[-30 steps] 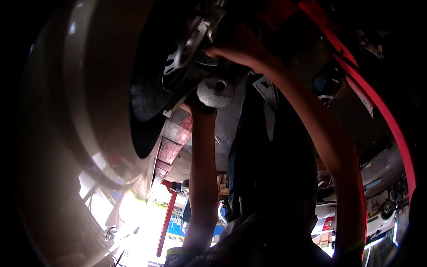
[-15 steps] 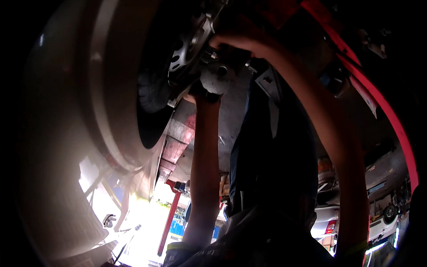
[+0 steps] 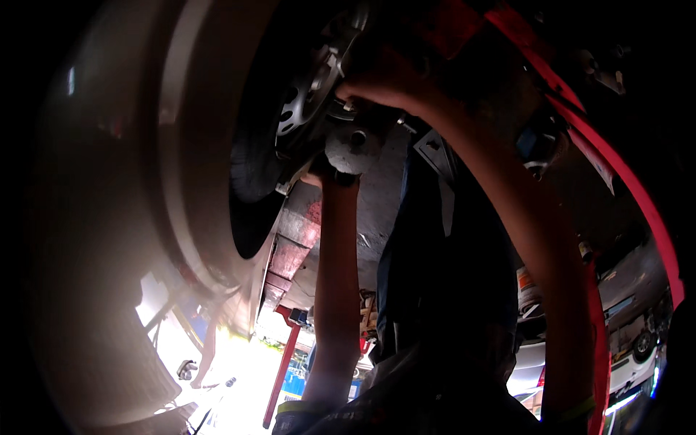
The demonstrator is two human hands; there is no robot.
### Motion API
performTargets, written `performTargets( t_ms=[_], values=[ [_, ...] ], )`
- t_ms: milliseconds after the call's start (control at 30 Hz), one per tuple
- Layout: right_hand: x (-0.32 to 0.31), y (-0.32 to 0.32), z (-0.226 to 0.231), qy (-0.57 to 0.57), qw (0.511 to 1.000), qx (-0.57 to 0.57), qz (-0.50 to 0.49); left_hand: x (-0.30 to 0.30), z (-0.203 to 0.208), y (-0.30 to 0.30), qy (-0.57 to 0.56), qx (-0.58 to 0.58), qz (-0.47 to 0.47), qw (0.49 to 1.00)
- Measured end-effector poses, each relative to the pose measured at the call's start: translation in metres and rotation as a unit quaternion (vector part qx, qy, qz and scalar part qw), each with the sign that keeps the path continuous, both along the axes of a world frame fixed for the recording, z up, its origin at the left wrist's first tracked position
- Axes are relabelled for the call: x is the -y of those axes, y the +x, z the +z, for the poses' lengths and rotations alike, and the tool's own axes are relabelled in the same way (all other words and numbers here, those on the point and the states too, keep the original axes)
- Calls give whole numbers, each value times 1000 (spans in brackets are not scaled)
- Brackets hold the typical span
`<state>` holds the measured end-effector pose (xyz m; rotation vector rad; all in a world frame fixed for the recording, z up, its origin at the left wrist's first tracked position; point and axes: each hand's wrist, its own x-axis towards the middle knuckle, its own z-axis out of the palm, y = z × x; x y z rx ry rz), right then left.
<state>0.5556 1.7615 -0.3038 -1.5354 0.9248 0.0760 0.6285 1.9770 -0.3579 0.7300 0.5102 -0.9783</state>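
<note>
Close to a car's wheel [image 3: 293, 112], both my arms reach up into the shadowed space on its inner side. My left hand [image 3: 313, 178] is just under a rounded grey metal part [image 3: 351, 152] with a hole in it. Only a bit of the thumb side shows, the fingers being hidden behind that part. Higher up, my right hand [image 3: 366, 85] is bent in toward the inner side of the wheel, above the grey part and near a small bolt-like piece [image 3: 349, 106]. Its fingertips are lost in the dark, so I cannot make out what it touches.
The pale car body [image 3: 174, 174] fills the left side, curving around the black tyre [image 3: 250, 174]. A long red bar [image 3: 638, 185] bends down the right side. A red post [image 3: 284, 373] stands toward the bright opening, and a white vehicle [image 3: 629, 373] is at lower right.
The view has shifted slightly, so the wheel, grey part and hands sit lower in the picture. Both hands stay at about the same spots by the wheel.
</note>
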Motion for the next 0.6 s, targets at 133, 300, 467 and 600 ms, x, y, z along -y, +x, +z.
performTargets(
  t_ms=[133, 300, 467, 600],
  values=[
    [-3, -7, -5, 48, 998, -4, -48, -11, -15, -9, -161, -2, -77, 984],
    [-6, -3, 11, 106, 991, 36, -78, -33, -9, 1, -77, -73, -91, 990],
    [-9, -3, 10, 109, 989, 44, -85, -40, 5, 2, 5, -49, -90, 995],
    [-12, 0, 2, 78, 991, 36, -100, -33, 7, 0, 24, -38, -97, 994]
  ],
)
